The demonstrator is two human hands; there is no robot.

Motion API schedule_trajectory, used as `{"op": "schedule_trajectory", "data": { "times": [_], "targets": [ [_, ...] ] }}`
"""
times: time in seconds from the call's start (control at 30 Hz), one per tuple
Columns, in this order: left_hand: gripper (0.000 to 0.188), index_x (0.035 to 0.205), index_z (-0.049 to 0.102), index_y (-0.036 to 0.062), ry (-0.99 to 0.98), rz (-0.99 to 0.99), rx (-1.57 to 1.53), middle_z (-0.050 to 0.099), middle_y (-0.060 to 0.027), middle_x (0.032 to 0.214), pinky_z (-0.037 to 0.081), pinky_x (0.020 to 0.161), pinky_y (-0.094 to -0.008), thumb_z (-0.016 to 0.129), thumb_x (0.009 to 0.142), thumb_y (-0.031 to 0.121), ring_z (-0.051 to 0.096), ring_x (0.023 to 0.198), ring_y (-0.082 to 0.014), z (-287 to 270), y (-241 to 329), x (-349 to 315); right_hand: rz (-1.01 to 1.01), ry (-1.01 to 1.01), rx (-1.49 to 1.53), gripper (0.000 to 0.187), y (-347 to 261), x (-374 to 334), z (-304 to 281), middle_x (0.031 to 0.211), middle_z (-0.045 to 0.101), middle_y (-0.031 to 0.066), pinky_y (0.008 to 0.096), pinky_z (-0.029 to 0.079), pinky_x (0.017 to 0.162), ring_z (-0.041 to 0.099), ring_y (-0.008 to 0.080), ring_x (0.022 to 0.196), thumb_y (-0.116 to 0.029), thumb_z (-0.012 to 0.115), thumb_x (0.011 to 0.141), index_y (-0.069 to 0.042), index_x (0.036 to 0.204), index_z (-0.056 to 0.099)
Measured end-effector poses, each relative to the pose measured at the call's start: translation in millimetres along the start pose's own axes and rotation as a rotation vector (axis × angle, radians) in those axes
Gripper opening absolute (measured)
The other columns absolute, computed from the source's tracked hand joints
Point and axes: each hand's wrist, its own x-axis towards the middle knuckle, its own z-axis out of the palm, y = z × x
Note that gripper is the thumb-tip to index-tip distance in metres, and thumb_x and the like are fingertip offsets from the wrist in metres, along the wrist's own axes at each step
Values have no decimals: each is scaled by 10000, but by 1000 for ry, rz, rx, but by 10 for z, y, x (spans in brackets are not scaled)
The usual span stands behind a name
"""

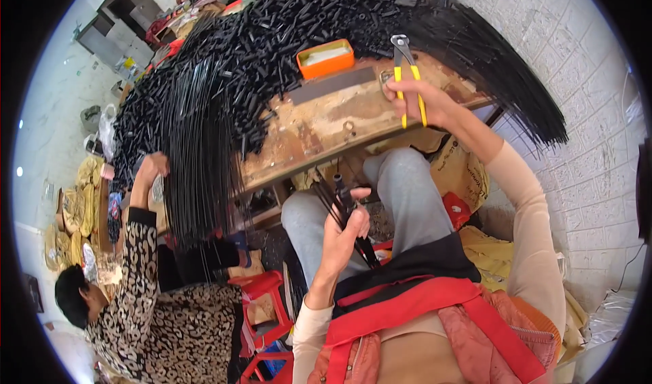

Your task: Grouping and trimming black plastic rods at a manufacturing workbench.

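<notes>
My right hand is raised over the bench's right part, fingers closed round pliers with yellow handles. The metal jaws point away from me. Above my lap, my left hand is wrapped round a black tube with thin rods. The tube's narrow top sticks up past my fingers, and its lower end slants down toward my waist. My fingers hide part of it.
Short black tubes are heaped on the wooden bench. Bundles of thin black rods overhang its edges. An orange tray holds something whitish. At left, a co-worker reaches toward the rods near a red stool.
</notes>
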Motion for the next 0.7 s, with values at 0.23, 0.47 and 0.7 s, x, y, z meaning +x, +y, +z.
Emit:
{"op": "schedule_trajectory", "data": {
  "times": [0.23,0.47,0.7],
  "targets": [
    [774,1399,338,-17,0,88,5,432,-7,710,363,570,-261,388,953,613,409,613,-100,72,95,-236,-55,-208,-85,102,648,-1185,1141,809,612,63,265,469,615,617,153,681,-111,628,891,-22,929,596],
    [811,1344,401,-71,38,101,46,477,-6,706,385,593,-240,379,949,637,438,634,-84,37,143,-391,-261,-88,52,82,874,-1480,1385,1004,593,120,278,505,660,628,162,761,-50,605,898,9,935,562],
    [808,1339,410,-73,0,94,77,476,-3,707,382,596,-238,387,948,634,435,632,-82,51,119,-355,-345,-51,-129,118,875,-1596,1353,944,596,110,278,507,692,618,146,781,27,632,880,-4,941,536]
  ]
}}
